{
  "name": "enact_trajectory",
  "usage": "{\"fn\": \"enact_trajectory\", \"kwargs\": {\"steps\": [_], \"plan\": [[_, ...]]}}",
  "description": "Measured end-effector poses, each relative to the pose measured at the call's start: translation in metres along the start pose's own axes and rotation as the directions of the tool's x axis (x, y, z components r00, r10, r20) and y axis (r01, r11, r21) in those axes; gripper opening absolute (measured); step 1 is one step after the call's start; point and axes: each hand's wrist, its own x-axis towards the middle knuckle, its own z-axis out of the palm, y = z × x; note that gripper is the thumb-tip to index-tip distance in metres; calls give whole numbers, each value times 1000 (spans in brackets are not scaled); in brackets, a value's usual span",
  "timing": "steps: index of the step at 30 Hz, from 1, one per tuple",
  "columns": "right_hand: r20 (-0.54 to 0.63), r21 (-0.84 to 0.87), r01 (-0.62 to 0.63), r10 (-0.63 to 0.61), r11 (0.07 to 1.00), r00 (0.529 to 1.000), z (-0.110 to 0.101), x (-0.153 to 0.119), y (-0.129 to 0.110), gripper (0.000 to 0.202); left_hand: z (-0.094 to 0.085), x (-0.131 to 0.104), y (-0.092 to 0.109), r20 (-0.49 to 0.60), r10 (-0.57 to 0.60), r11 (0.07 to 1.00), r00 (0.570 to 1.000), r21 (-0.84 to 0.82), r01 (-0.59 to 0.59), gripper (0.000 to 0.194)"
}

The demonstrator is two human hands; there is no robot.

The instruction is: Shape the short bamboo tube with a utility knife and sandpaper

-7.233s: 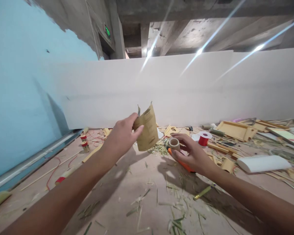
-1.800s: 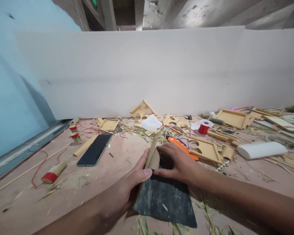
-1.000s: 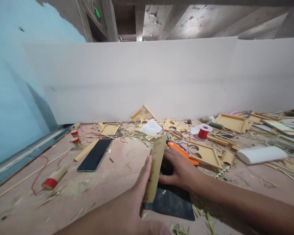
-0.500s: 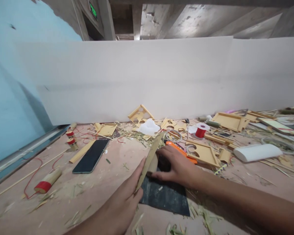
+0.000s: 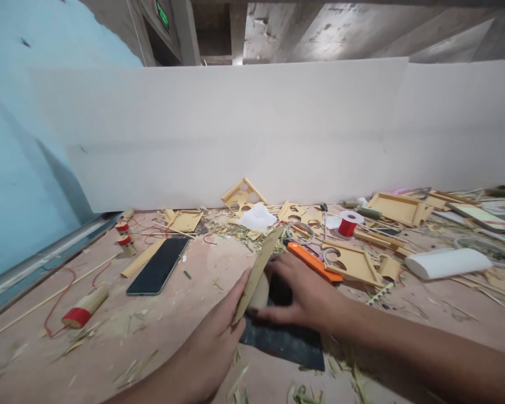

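Near the middle front of the table, my left hand [image 5: 223,331] grips a flat tan strip [image 5: 258,269], which stands tilted on edge. My right hand [image 5: 297,292] is closed round a pale rounded piece [image 5: 260,293] directly right of the strip, with thumb and fingers at its side. Both pieces are close together and seem to touch. Beneath my right hand lies a black sheet [image 5: 286,342] on the table. The underside of the rounded piece is hidden by the strip and my fingers.
A phone [image 5: 157,266] and a red-banded bamboo piece [image 5: 85,307] lie left. An orange cutter [image 5: 313,262], a red thread spool [image 5: 349,223], wooden frames [image 5: 353,262] and a white roll [image 5: 448,262] lie right. Plant shavings are scattered about; a white panel [image 5: 244,134] stands behind.
The view has shifted slightly. Both hands keep their hold, and the rounded piece shows a little more beside the strip.
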Motion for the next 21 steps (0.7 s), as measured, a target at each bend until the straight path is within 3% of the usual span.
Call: {"fn": "enact_trajectory", "kwargs": {"steps": [3, 7, 10, 15, 18, 21], "plan": [[-51, -13, -82, 81, 997, 995, 0, 2, 4, 61, 0, 1, 1, -18, -17, 999, 1000, 41, 17, 74], [7, 38, 12, -12, 999, 1000, 0, 2, 8, 65, -1, 1, 0, -21, 0, 999, 1000, 52, 1, 73], [-48, 26, -50, 51, 998, 997, 1, 2, 10, 59, -1, 1, 0, -13, 7, 1000, 1000, 23, -7, 73], [3, 65, 26, -26, 998, 1000, 3, 1, 7, 67, 2, 1, -1, -1, 47, 998, 999, 33, -47, 73], [-61, 47, -53, 56, 998, 997, 4, 2, 10, 62, 3, 1, -2, 5, 36, 999, 999, 34, -36, 74], [-54, 65, 10, -7, 998, 999, 5, 3, 12, 73, 4, 2, -5, -6, 65, 997, 998, 43, -65, 73]]}}
